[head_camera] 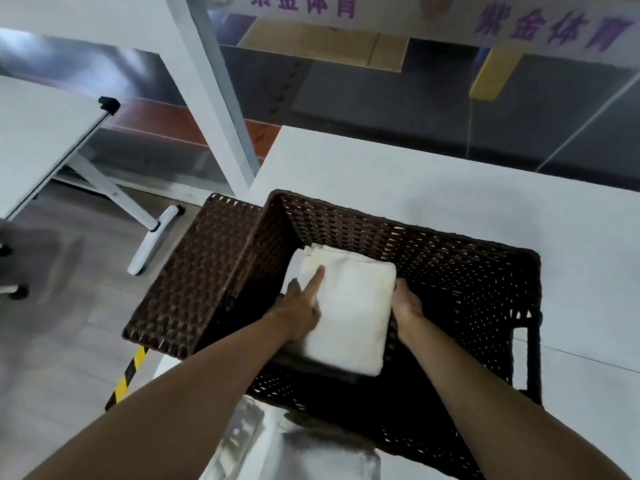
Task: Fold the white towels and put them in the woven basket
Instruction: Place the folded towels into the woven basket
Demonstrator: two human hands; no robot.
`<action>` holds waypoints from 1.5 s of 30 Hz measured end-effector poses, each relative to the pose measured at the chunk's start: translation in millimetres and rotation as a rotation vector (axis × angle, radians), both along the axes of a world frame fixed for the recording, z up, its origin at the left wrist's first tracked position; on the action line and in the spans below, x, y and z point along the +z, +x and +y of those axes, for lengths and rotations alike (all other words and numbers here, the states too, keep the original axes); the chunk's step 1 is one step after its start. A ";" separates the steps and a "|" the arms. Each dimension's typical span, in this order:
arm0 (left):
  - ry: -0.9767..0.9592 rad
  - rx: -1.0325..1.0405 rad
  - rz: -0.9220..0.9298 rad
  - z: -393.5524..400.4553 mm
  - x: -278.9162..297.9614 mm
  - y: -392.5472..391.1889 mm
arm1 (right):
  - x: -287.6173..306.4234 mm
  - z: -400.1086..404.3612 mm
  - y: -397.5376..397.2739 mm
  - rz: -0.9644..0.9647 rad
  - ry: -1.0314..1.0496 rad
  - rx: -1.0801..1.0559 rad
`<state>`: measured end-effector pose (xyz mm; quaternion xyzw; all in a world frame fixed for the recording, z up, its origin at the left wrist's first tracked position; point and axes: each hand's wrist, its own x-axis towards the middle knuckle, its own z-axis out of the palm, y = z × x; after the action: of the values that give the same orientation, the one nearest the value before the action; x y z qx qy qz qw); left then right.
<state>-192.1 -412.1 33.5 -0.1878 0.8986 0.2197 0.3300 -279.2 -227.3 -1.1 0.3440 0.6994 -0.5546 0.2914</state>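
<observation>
Both of the person's arms reach down into the dark woven basket (450, 258), which sits on a white table (433, 168). Between the 2 hands lies a folded white towel (349, 317), inside the basket toward its left wall. It looks to rest on another folded white layer, whose edge shows just beyond the left fingertip.

The left hand (299, 308) lies on the towel's left edge, its index finger stretched straight out and flat on the cloth, pointing away from the person; the other fingers are blurred and seem tucked at the towel's side, so I cannot tell whether they grip it. The right hand (407, 303) is pressed against the towel's right edge with its fingers hidden behind or under the fold; I cannot tell how far they curl.

Left of the left hand, the basket's woven lid (194, 282) hangs open, tilted outward over the floor. Farther left stands a second white table (38, 140) on a white frame. Beneath the left forearm runs a strip of yellow-and-black tape (130, 370) on the floor.
</observation>
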 end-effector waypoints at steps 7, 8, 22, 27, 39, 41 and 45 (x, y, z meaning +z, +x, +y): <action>0.016 0.043 -0.028 0.9 -2.0 -1.8 | 44.1 -11.1 51.0 0.913 0.563 0.991; 0.005 0.033 -0.036 0.1 0.9 -2.2 | 42.6 -14.4 54.8 0.815 0.595 1.107; 0.047 0.372 0.102 -9.6 35.1 -7.8 | 39.1 -26.9 38.3 0.273 0.117 0.320; -0.183 0.228 0.010 -8.4 32.1 8.1 | 39.1 -36.2 38.7 0.222 0.254 0.513; -0.209 -0.470 -0.060 8.4 33.2 16.8 | 42.9 -14.5 56.6 0.546 0.542 0.756; -0.245 -0.475 -0.032 9.2 37.1 15.2 | 46.7 -12.0 56.8 0.594 0.512 0.778; -0.275 -0.417 0.137 11.3 58.8 23.9 | 62.1 -4.5 60.8 0.718 0.537 0.840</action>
<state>-168.1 -400.8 92.3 -0.0264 0.9596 0.0350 0.2780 -218.4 -231.7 61.0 -0.1078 0.9449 -0.2782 0.1345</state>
